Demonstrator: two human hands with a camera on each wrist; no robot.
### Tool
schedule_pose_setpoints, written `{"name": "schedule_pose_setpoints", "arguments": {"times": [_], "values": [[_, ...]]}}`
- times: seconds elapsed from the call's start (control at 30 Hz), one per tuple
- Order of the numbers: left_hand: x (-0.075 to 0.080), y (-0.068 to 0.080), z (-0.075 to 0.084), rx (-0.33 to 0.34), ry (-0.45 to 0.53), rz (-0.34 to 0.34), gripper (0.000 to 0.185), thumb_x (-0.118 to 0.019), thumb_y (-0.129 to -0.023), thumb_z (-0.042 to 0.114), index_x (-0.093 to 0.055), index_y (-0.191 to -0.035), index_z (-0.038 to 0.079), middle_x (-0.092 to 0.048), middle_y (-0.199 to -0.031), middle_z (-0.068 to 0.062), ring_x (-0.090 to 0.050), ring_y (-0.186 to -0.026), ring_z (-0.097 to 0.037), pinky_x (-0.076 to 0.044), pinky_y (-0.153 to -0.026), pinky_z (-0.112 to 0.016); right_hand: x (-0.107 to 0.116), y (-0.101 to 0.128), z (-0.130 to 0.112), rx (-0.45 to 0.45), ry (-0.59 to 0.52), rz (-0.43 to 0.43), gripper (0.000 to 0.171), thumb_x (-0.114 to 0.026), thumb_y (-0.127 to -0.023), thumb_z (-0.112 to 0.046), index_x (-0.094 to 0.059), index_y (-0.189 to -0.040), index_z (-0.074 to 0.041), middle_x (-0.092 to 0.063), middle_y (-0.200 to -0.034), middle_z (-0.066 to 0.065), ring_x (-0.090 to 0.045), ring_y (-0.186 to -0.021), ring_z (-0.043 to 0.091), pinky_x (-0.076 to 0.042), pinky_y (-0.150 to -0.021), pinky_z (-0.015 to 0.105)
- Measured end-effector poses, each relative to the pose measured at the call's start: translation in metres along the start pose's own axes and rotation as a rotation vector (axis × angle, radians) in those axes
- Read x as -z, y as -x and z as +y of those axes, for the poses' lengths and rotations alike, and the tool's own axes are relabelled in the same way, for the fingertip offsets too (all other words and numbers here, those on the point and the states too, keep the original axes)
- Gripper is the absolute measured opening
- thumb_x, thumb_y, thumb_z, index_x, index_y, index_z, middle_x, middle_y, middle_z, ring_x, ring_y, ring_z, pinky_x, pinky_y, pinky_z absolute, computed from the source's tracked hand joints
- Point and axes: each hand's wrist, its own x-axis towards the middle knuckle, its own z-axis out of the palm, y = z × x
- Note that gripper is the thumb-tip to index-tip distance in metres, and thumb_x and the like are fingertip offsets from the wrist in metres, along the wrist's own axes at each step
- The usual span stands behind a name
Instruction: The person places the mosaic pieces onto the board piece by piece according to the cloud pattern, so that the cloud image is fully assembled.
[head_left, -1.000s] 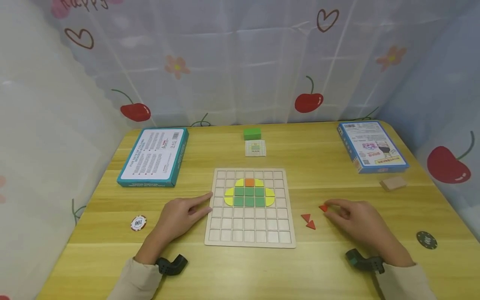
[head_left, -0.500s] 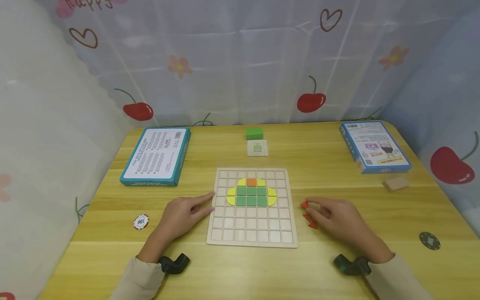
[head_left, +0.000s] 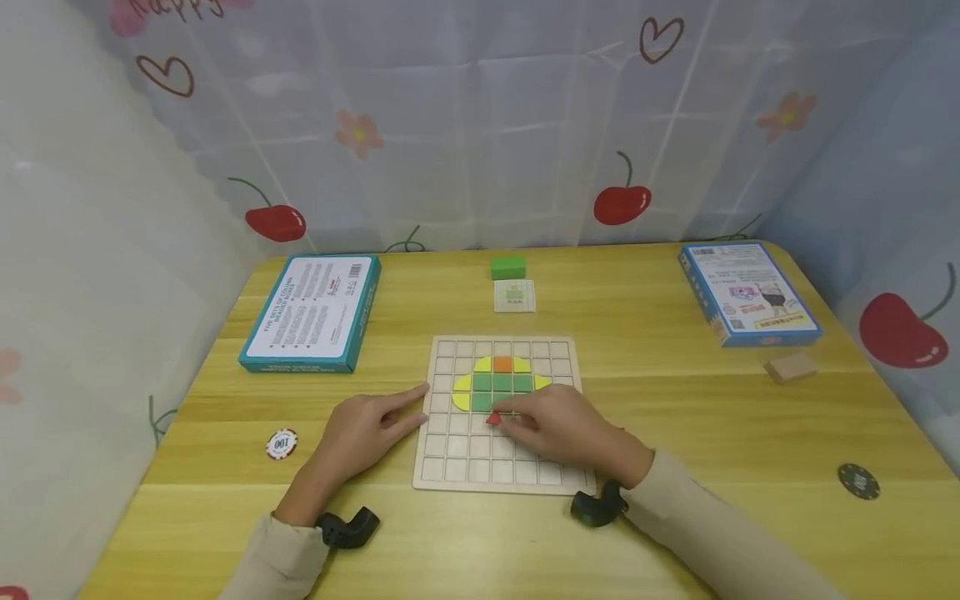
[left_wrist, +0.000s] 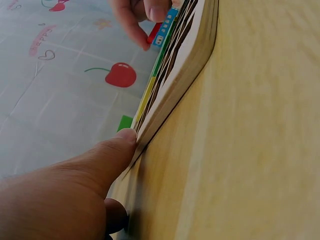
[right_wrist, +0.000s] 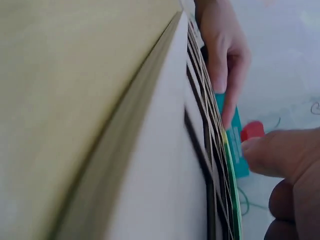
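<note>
In the head view a square wooden grid board (head_left: 457, 472) lies mid-table. Green square tiles (head_left: 482, 383), yellow rounded tiles (head_left: 462, 402) and an orange square tile (head_left: 503, 364) sit in its upper cells. My right hand (head_left: 566, 425) reaches over the board and pinches a red triangular tile (head_left: 493, 419) between thumb and index finger, just below the green tiles. In the right wrist view the red tile (right_wrist: 252, 130) is raised above the board surface. My left hand (head_left: 371, 427) touches the board's left edge with extended fingers. The right forearm mostly hides the other red triangles.
A small pattern card (head_left: 515, 297) lies before a green block (head_left: 508, 267). Flat boxes stand at back left (head_left: 311, 312) and back right (head_left: 752, 293). A wooden block (head_left: 792, 367), a white-red chip (head_left: 282, 444) and a black chip (head_left: 858, 481) lie at the sides.
My right hand has carried the red triangular tile leftward from the table beside the board to above the grid. My left hand has stayed at the board's left edge.
</note>
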Motion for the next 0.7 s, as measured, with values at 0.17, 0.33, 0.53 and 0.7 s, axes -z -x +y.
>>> {"name": "schedule_pose_setpoints", "arguments": {"times": [0.17,0.33,0.53,0.7], "values": [[0.001,-0.001,0.001,-0.009,-0.003,-0.003,0.046,-0.066,-0.096,0.054,-0.065,-0.139,0.037,-0.036,-0.052,0.017,-0.030,-0.049,-0.001,-0.030,-0.052,-0.026,-0.012,-0.010,-0.004,0.053,0.003,-0.016,0.022,-0.068,-0.099,-0.026,-0.078,-0.118,-0.021,-0.043,-0.056,-0.023,-0.032,-0.048,-0.005,-0.030,-0.048,0.018],[0.002,-0.001,0.001,-0.013,-0.010,0.009,0.046,-0.068,-0.096,0.053,-0.066,-0.138,0.035,-0.036,-0.051,0.017,-0.031,-0.049,-0.001,-0.031,-0.051,-0.026,-0.018,-0.011,-0.005,0.061,0.020,0.019,0.026,-0.068,-0.098,-0.025,-0.076,-0.122,-0.021,-0.036,-0.053,-0.022,-0.029,-0.047,-0.006,-0.027,-0.047,0.017],[0.002,-0.001,0.001,-0.006,-0.003,0.003,0.046,-0.068,-0.096,0.053,-0.066,-0.138,0.035,-0.036,-0.051,0.017,-0.031,-0.049,-0.001,-0.031,-0.051,-0.026,-0.019,-0.011,-0.005,0.055,0.020,0.029,0.023,-0.068,-0.098,-0.025,-0.077,-0.119,-0.022,-0.033,-0.053,-0.022,-0.029,-0.047,-0.006,-0.026,-0.046,0.017],[0.002,0.000,0.001,-0.004,-0.007,0.003,0.046,-0.068,-0.096,0.053,-0.066,-0.138,0.035,-0.036,-0.051,0.017,-0.031,-0.049,-0.001,-0.030,-0.051,-0.026,-0.020,-0.011,-0.007,0.049,0.004,0.038,0.019,-0.069,-0.098,-0.027,-0.079,-0.113,-0.022,-0.036,-0.053,-0.022,-0.031,-0.047,-0.007,-0.028,-0.046,0.017]]}}
